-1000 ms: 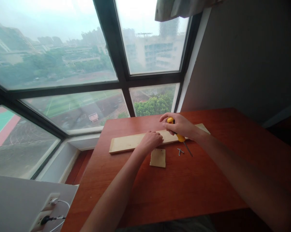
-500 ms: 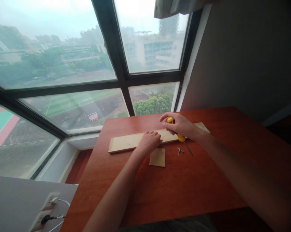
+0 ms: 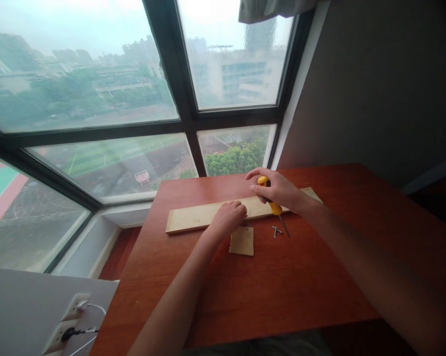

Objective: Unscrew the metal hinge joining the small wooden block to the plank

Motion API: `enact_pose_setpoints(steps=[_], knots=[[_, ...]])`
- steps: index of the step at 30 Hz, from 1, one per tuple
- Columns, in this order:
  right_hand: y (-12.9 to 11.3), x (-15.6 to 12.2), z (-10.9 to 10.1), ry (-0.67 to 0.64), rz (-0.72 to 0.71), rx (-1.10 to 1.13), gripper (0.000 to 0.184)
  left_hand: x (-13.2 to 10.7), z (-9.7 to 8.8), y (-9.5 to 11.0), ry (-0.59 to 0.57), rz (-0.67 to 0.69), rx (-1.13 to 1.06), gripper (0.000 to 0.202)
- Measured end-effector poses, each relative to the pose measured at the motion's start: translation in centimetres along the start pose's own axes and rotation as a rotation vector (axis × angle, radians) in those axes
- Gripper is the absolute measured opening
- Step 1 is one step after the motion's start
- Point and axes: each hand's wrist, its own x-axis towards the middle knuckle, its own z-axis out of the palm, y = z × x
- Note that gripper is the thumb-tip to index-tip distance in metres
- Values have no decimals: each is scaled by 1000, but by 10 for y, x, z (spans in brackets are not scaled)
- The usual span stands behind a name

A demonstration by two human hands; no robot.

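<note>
A long pale wooden plank (image 3: 193,219) lies across the far part of a reddish-brown table (image 3: 289,282). My left hand (image 3: 226,217) rests on the plank's near edge with its fingers curled; what they pinch is hidden. My right hand (image 3: 277,190) is closed round a yellow-handled screwdriver (image 3: 273,205), whose metal shaft points down toward the table on the near side of the plank. A small square wooden piece (image 3: 242,241) lies just in front of my left hand. Two loose screws (image 3: 276,231) lie beside the screwdriver tip.
Large dark-framed windows (image 3: 186,113) rise behind the table's far edge. A grey wall (image 3: 375,84) stands on the right. At the lower left a white surface carries a wall socket (image 3: 69,329) with plugged cables.
My right hand has tilted the screwdriver slightly, so its tip sits a little further left. My left hand has barely shifted on the plank.
</note>
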Motion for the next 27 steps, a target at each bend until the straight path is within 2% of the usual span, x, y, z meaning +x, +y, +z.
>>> enact_pose_setpoints(steps=[3, 6, 13, 17, 27], knots=[[-2, 1, -7, 32, -47, 157, 38, -1, 2, -1, 31, -22, -44, 15], [-4, 3, -12, 51, -100, 223, 39, -1, 3, 0, 48, -34, -72, 12], [-4, 5, -6, 251, -243, -14, 29, -2, 6, -2, 91, -40, -235, 11], [0, 5, -4, 371, -278, -193, 27, -2, 11, -4, 130, -53, -337, 5], [2, 6, -1, 384, -294, -301, 26, -1, 16, -7, 162, -46, -427, 4]])
